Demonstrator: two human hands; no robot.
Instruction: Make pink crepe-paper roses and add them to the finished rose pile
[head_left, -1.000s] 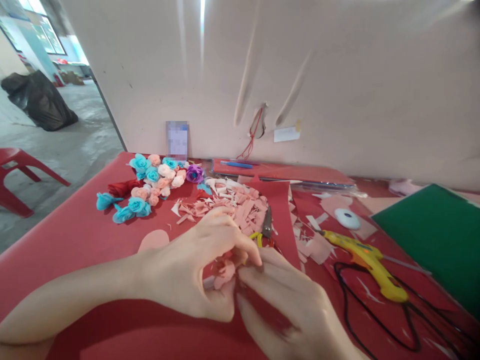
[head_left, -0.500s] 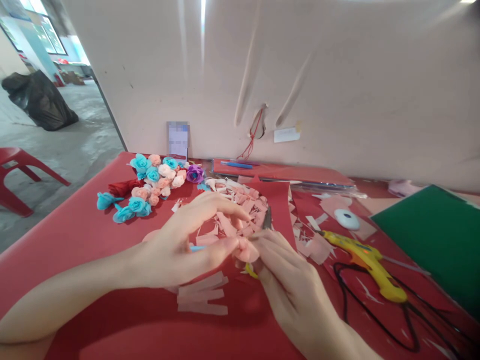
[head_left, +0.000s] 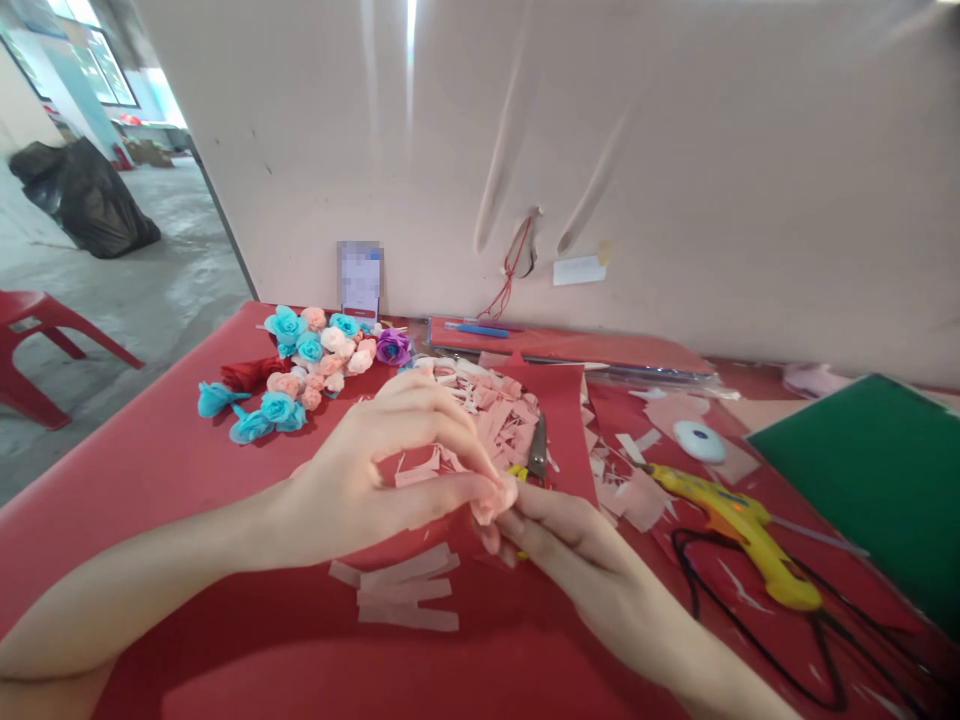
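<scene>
Between both hands is a small pink paper flower, held above the red tabletop. My left hand pinches its upper left side with thumb and fingertips. From the right and below, my right hand grips the flower's base, which its fingers partly hide. Pink paper strips lie on the table just below my hands. Behind them spreads a heap of pink paper scraps, with dark-bladed, yellow-handled scissors at its right side, partly covered by my right hand.
Finished blue, pink, white, red and purple paper flowers cluster at the back left. A phone leans on the wall. To the right lie a yellow glue gun with its black cord, a white oval object and a green sheet.
My left fingers have closed down onto the flower from a wider spread. My right hand has turned and shifted slightly, uncovering more of the scissors.
</scene>
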